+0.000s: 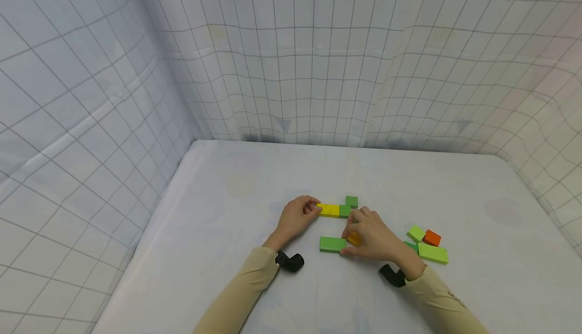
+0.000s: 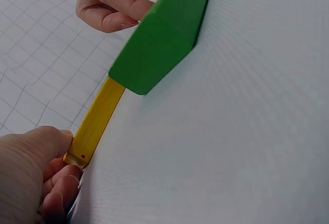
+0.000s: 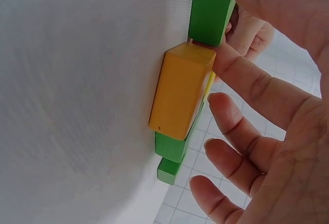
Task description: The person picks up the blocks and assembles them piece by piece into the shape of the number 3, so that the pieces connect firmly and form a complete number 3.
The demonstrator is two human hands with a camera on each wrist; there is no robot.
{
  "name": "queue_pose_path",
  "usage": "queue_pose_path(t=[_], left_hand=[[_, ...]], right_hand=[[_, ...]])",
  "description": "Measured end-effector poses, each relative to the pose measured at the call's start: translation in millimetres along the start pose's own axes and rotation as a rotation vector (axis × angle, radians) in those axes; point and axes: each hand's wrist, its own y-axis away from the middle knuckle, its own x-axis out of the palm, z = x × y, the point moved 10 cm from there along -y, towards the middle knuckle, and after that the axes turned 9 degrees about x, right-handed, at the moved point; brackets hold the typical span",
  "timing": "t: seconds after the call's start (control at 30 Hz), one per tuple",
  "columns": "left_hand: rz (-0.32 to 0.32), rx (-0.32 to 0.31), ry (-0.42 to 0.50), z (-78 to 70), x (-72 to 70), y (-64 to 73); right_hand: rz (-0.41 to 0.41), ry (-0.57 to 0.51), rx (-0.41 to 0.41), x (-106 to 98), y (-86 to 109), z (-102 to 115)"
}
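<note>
Near the middle of the table, my left hand [image 1: 298, 219] pinches the left end of a yellow block strip [image 1: 329, 210]; the thumb lies on one side, curled fingers on the other. A green block [image 1: 345, 211] adjoins the strip's right end, and a small green block [image 1: 351, 201] sits just behind it. Closer to me, my right hand [image 1: 373, 236] pinches the right end of a longer green block [image 1: 332, 244] between thumb and index finger. An orange block [image 3: 182, 93] stands beside that index finger, partly hidden by the hand in the head view.
To the right lie a lime block [image 1: 416, 233], a red-orange block [image 1: 432, 238], a long lime block [image 1: 433, 253] and a partly hidden darker green block [image 1: 411, 246]. White grid-patterned cloth [image 1: 318, 71] hangs behind and beside the white table [image 1: 218, 273].
</note>
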Motion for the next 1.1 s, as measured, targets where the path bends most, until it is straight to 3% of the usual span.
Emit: queue_pose_path(t=[1.1], left_hand=[[-0.012, 0.024, -0.013, 2.5, 3.0, 0.3]], right_hand=[[-0.046, -0.011, -0.028, -0.1, 2.2, 0.0]])
